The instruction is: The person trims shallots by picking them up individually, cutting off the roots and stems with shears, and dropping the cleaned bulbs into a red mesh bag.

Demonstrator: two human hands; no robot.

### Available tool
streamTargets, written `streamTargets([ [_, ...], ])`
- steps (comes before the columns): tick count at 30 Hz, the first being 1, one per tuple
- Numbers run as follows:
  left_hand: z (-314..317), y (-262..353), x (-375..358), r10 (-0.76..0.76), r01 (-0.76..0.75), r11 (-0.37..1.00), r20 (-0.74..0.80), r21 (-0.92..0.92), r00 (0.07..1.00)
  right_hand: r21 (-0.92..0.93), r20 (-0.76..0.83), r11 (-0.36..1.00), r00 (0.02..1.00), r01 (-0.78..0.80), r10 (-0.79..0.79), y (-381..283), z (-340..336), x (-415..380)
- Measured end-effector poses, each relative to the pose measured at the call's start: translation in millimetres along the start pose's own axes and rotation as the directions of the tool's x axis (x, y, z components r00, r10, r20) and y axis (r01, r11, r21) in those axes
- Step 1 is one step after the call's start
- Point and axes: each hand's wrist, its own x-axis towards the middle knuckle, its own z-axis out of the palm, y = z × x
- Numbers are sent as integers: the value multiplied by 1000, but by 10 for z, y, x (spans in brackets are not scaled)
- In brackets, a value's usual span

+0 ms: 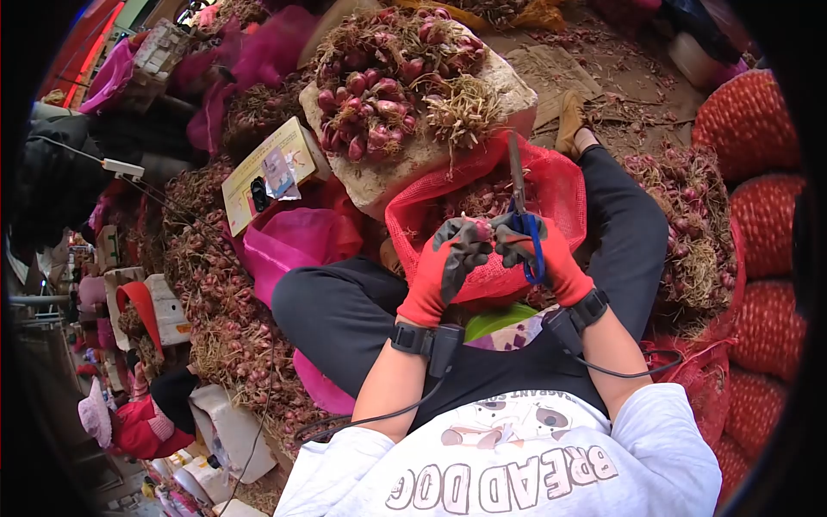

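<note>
My left hand (455, 257), in a red and dark grey glove, pinches a small reddish shallot (481, 228) with a pale tip. My right hand (550, 255), gloved alike, is closed around blue-handled scissors (531, 258), the blades pointing away from me. Both hands nearly meet over an open red mesh bag (573, 185) between my legs, with loose shallots and dry trimmings inside. Just beyond it, bunches of shallots (370, 108) with dried stalks lie on a pale foam block (379, 181).
Heaped shallots lie at left (215, 293) and right (689, 224). Filled red mesh sacks (758, 250) line the right side. A yellow box (241, 185) carries a phone-like black item and a packet. Another person (146, 418) in red sits at far left. Cables run from my wrist bands.
</note>
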Motion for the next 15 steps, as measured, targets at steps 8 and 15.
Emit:
streamTargets([
  [8, -23, 100, -37, -152, 181, 873, 102, -452, 983, 23, -19, 1000, 1000, -18, 18, -45, -49, -79],
  [15, -125, 118, 12, -129, 217, 729, 181, -649, 975, -615, -77, 786, 988, 57, -133, -24, 137, -222],
])
